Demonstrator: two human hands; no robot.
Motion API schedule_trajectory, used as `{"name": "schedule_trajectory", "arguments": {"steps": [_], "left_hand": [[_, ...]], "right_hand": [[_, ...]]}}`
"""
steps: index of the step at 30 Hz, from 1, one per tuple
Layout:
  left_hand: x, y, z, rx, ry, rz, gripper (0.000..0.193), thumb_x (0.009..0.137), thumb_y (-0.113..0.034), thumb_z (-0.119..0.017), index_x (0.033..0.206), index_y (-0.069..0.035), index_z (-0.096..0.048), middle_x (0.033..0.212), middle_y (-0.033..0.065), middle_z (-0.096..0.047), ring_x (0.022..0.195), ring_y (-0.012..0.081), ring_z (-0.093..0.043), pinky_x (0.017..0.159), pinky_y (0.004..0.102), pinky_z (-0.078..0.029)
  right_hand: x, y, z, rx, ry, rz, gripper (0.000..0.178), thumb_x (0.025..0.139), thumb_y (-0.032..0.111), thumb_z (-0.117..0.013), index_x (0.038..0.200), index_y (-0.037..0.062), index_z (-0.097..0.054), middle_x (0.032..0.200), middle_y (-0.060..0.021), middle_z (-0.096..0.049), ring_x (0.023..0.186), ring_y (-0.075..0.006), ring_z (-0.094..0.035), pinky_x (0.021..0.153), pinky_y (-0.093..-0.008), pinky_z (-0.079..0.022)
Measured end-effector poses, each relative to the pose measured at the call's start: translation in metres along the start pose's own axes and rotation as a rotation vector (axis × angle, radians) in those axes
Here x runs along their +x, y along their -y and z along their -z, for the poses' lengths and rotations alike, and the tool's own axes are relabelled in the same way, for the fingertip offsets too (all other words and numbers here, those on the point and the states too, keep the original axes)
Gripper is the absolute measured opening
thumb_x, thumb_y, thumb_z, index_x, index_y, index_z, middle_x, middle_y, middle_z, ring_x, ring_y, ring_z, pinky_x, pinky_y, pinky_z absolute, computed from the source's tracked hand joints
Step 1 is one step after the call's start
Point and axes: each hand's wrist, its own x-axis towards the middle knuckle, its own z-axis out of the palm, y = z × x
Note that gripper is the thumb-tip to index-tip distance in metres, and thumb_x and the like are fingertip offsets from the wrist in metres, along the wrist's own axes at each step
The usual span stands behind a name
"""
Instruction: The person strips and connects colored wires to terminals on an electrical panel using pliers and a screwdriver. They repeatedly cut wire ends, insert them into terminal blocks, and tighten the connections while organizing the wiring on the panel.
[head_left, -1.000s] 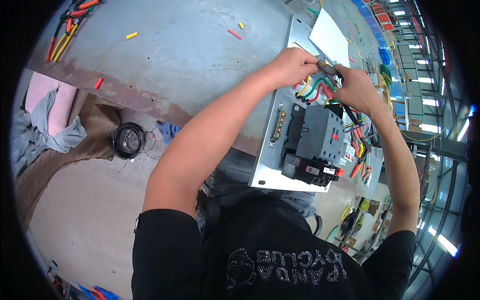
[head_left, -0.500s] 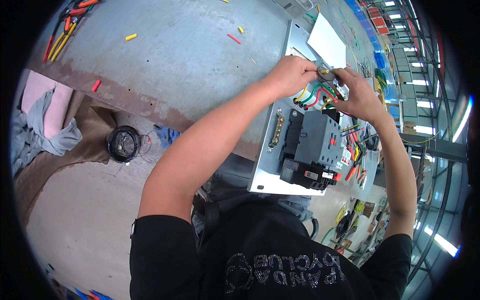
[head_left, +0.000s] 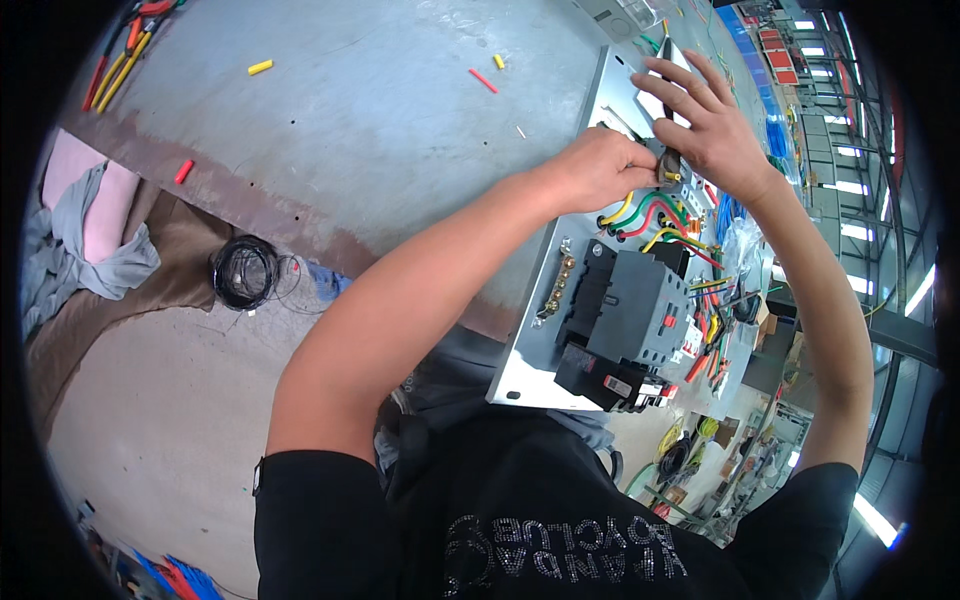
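Left hand (head_left: 603, 170) pinches narrowly (contents hidden); right hand (head_left: 716, 140), spread wide, touches 1 dark, slim metal tool (head_left: 669, 159), likely stiff, best gripped mid-handle.

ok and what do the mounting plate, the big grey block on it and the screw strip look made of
Mounting plate: probably sheet metal, smooth, with strong glare. Big grey block: likely moulded plastic, matte, evenly coloured. Screw strip: seemingly brass, given its golden shine, though plating is possible.

- I count one metal plate (head_left: 523, 376)
- one grey breaker (head_left: 640, 305)
- one brass terminal bar (head_left: 558, 284)
- two yellow pieces (head_left: 260, 67) loose on the tabletop (head_left: 370, 130), left of the plate
- two red pieces (head_left: 184, 172) there too
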Motion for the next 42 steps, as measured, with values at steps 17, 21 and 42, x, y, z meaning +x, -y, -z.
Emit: {"name": "schedule_trajectory", "arguments": {"steps": [17, 21, 42], "left_hand": [[0.001, -0.009, -0.005, -0.114, -0.038, 0.171, 0.02, 0.099, -0.024, -0.074, 0.104, -0.005, -0.078, 0.073, 0.0176, -0.066, 0.063, 0.0273, -0.061, 0.065, 0.0407, -0.051], [0.001, -0.01, -0.005, -0.05, -0.074, 0.131, 0.021, 0.099, -0.025, -0.074, 0.104, -0.005, -0.078, 0.075, 0.0194, -0.068, 0.064, 0.0331, -0.063, 0.065, 0.0428, -0.052], [-0.001, -0.003, -0.01, 0.053, -0.123, 0.056, 0.022, 0.1, -0.025, -0.07, 0.103, -0.005, -0.078, 0.084, 0.0218, -0.071, 0.078, 0.0417, -0.068, 0.073, 0.0478, -0.054]], "right_hand": [[-0.042, 0.041, 0.009, 1.071, 0.406, -0.982, 0.02, 0.081, 0.005, -0.07, 0.099, -0.0039, -0.071, 0.078, -0.015, -0.068, 0.067, -0.0267, -0.059, 0.069, -0.0383, -0.051], [-0.041, 0.048, 0.005, 0.86, 0.338, -0.969, 0.022, 0.081, 0.002, -0.07, 0.103, -0.0036, -0.071, 0.083, -0.0124, -0.068, 0.071, -0.0231, -0.058, 0.07, -0.036, -0.05], [-0.079, 0.029, -0.013, 1.168, -0.194, -1.189, 0.029, 0.084, -0.007, -0.058, 0.11, -0.0001, -0.07, 0.12, -0.0119, -0.071, 0.101, -0.0235, -0.071, 0.09, -0.0412, -0.06]]}}
